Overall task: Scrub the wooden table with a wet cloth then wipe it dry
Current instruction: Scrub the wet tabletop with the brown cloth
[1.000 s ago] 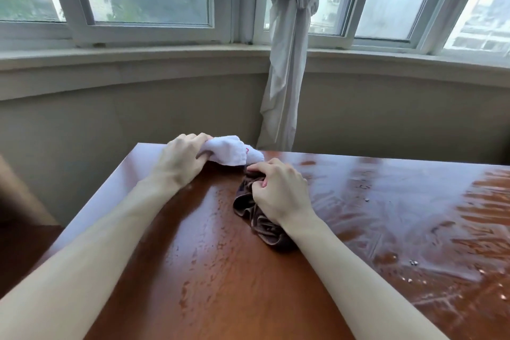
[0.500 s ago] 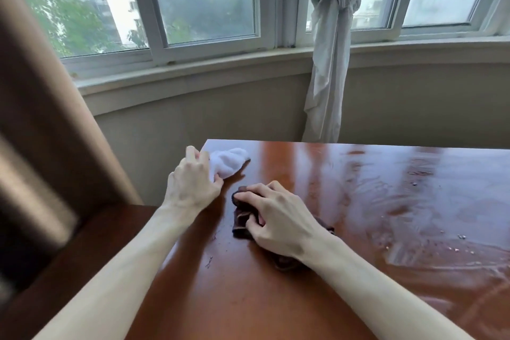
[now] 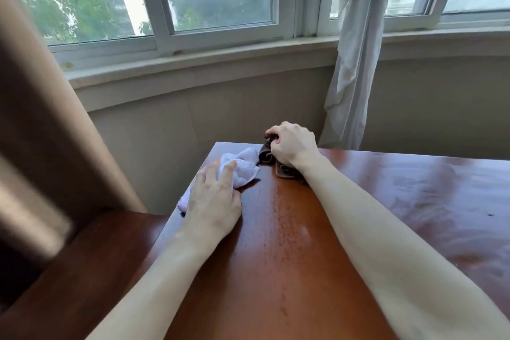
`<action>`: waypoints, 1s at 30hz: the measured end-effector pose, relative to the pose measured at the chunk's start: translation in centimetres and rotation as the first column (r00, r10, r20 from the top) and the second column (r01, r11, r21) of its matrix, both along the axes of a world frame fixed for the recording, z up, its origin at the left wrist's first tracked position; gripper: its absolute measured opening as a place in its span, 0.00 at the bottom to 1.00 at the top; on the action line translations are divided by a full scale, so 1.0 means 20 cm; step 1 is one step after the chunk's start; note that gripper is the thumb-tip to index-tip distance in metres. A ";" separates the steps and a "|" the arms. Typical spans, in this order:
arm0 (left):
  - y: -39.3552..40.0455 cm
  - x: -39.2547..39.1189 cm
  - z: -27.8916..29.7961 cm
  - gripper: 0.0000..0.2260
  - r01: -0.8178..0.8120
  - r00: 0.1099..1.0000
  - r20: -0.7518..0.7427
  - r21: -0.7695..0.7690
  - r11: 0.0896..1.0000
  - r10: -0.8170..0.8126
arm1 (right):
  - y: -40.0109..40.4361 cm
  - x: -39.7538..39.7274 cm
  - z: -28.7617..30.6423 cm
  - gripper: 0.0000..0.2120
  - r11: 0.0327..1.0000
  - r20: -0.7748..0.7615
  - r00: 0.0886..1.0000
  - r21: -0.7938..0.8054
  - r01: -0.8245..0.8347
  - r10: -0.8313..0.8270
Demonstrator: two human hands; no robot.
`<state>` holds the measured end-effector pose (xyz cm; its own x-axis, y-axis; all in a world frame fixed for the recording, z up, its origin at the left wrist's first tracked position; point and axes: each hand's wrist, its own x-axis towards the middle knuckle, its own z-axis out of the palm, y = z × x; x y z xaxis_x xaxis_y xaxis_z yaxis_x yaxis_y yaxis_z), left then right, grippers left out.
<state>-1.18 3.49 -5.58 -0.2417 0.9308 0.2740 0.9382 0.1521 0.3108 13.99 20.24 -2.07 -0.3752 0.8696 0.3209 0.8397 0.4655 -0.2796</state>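
Wet table [image 3: 317, 270]: white cloth [image 3: 242, 167], brown cloth [image 3: 266, 156]

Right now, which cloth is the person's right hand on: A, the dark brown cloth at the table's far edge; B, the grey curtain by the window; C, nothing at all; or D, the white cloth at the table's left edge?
A: the right hand grips the bunched dark brown cloth at the far edge of the table, while the left hand rests on the white cloth.

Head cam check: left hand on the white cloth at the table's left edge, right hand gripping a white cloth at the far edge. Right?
Not quite. The head view shows the right hand gripping a dark brown cloth, not a white one, at the far edge of the table. The rest stands: the left hand is on the white cloth at the table's left edge.
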 end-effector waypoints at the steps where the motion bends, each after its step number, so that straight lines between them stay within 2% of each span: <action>1: 0.02 0.01 0.00 0.28 -0.011 1.000 -0.001 -0.001 1.000 0.011 | 0.00 0.00 0.00 0.21 1.000 -0.009 1.000 0.002 -0.002 0.002; 4: 0.06 0.04 0.04 0.29 -0.021 0.999 0.025 -0.042 0.999 0.022 | -0.13 0.06 -0.02 0.21 1.000 -0.040 0.999 -0.012 -0.023 0.023; 7: 0.07 0.02 0.08 0.31 0.029 0.997 0.079 -0.102 0.994 -0.021 | -0.38 0.15 -0.03 0.25 0.993 -0.055 0.992 -0.020 -0.114 0.112; 11: -0.10 0.02 0.10 0.31 0.138 0.990 -0.029 -0.001 0.990 -0.138 | -0.77 0.32 -0.05 0.26 0.950 -0.044 0.950 -0.007 -0.311 0.310; 14: -0.30 0.08 0.12 0.25 0.177 0.983 -0.068 0.046 0.983 -0.173 | -0.77 0.44 -0.02 0.28 0.905 -0.075 0.905 -0.046 -0.423 0.419; 16: -0.40 0.12 0.10 0.23 0.190 0.978 -0.088 0.018 0.982 -0.188 | -0.59 0.45 -0.01 0.27 0.940 -0.077 0.939 -0.037 -0.338 0.334; 18: -0.47 0.14 0.07 0.26 0.218 0.967 -0.125 -0.059 0.974 -0.224 | -0.37 0.46 0.01 0.25 0.992 -0.101 0.987 -0.027 -0.126 0.123; 20: -0.49 0.16 0.05 0.30 0.203 0.967 -0.134 -0.120 0.972 -0.218 | -0.23 0.47 0.02 0.23 0.998 -0.110 0.993 -0.037 0.046 -0.050; 21: -0.48 0.16 0.04 0.31 0.183 0.972 -0.124 -0.129 0.975 -0.199 | -0.21 0.46 0.02 0.23 0.996 -0.102 0.991 -0.040 0.079 -0.083; 25: -0.49 0.19 0.04 0.32 0.125 0.990 -0.048 -0.126 0.984 -0.132 | -0.38 0.47 0.03 0.24 0.999 -0.041 0.999 -0.034 -0.011 0.010; 30: -0.50 0.20 0.05 0.30 0.123 0.992 -0.015 -0.175 0.977 -0.127 | -0.89 0.66 0.00 0.28 0.985 0.024 0.985 -0.039 -0.170 0.171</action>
<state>2.83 -6.52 -4.52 -0.1153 0.9871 0.1110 0.9607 0.0824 0.2652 27.17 2.39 -2.02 -0.5272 0.8030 0.2780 0.7564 0.5925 -0.2770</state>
